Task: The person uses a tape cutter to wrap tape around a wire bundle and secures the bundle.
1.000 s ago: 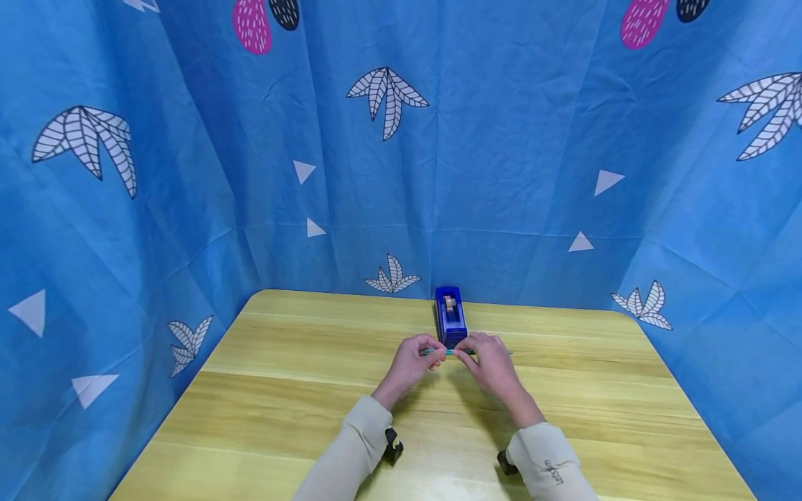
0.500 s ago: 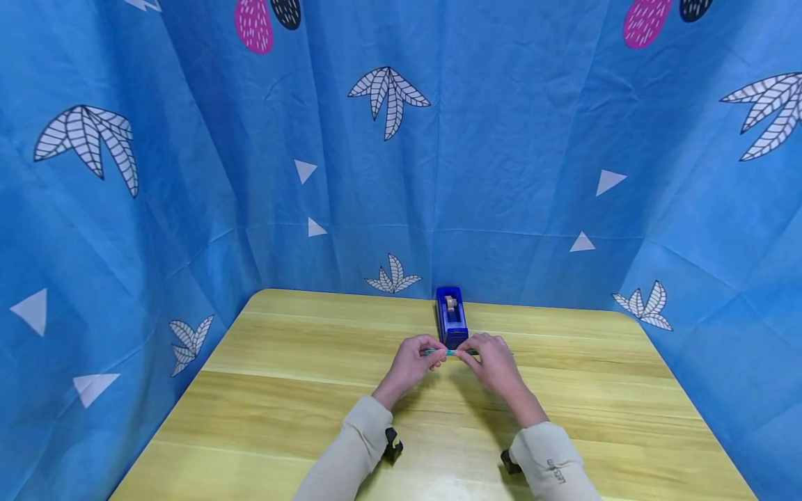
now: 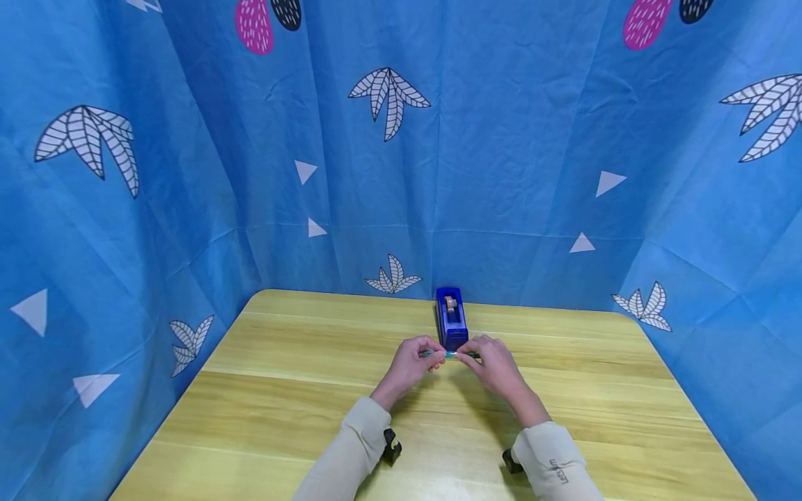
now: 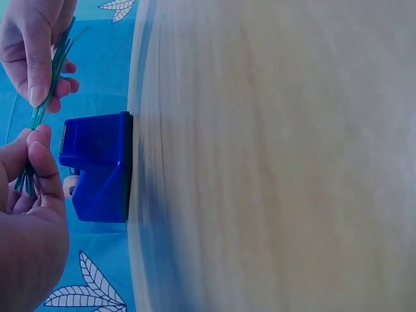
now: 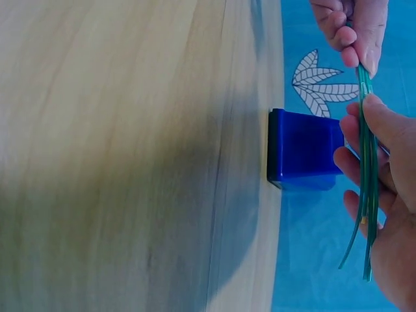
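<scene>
A bundle of thin green strands (image 5: pixel 368 156) is held in the air between my two hands. My left hand (image 3: pixel 410 365) pinches one end between thumb and fingers; in the left wrist view, short strand ends (image 4: pixel 26 181) stick out below its fingers. My right hand (image 3: pixel 498 365) pinches the bundle close beside the left, its thumb on the strands. The longer ends lie along the right palm in the right wrist view, one strand splaying apart. Just behind the hands stands a blue tape dispenser (image 3: pixel 452 330), with a tape roll (image 3: pixel 450 304) in it.
The wooden table (image 3: pixel 282 403) stretches to both sides and in front of the hands. A blue patterned curtain (image 3: pixel 501 174) hangs along its back and sides. A black wrist device (image 3: pixel 391 447) shows under the left sleeve, another (image 3: pixel 511 462) under the right.
Both hands stay nearly still, pinching the bundle. The strand tip that showed to the right of the right hand earlier no longer shows in the head view.
</scene>
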The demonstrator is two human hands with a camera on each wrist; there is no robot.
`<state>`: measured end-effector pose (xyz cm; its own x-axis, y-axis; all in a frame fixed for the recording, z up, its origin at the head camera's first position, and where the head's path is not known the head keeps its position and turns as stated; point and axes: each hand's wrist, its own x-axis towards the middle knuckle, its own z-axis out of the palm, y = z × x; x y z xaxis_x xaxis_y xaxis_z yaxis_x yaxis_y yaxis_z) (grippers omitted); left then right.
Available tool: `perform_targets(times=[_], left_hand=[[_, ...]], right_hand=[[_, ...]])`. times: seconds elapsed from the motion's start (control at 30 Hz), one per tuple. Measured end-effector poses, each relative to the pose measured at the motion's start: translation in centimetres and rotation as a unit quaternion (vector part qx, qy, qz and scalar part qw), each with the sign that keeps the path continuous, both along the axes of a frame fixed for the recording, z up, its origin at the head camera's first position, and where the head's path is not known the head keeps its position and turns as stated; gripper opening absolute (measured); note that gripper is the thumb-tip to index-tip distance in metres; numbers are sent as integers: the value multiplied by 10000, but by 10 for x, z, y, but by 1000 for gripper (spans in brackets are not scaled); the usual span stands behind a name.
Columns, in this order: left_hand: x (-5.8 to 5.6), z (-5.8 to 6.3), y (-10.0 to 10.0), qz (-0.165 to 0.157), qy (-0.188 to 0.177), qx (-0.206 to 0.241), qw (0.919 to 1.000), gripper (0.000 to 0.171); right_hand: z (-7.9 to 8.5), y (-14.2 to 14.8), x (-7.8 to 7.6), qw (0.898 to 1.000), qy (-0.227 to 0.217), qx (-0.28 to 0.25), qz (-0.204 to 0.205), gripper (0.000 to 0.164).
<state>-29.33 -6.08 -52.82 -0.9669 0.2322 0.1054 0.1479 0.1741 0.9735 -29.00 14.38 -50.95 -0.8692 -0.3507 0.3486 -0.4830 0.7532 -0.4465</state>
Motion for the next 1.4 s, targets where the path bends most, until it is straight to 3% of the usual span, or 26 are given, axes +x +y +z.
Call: perform_targets(times=[0.47, 0.77, 1.4], left_hand=[[1, 1, -5, 20, -61, -94, 9999, 10], [0, 1, -9, 44, -172, 5, 9998, 9], [0, 2, -26, 98, -246, -158, 9995, 10]], right_hand=[[3, 8, 2, 9993, -348, 53, -95, 10], [1, 12, 1, 9995, -325, -27, -38, 12], [-3, 31, 2, 9965, -685, -463, -92, 14]])
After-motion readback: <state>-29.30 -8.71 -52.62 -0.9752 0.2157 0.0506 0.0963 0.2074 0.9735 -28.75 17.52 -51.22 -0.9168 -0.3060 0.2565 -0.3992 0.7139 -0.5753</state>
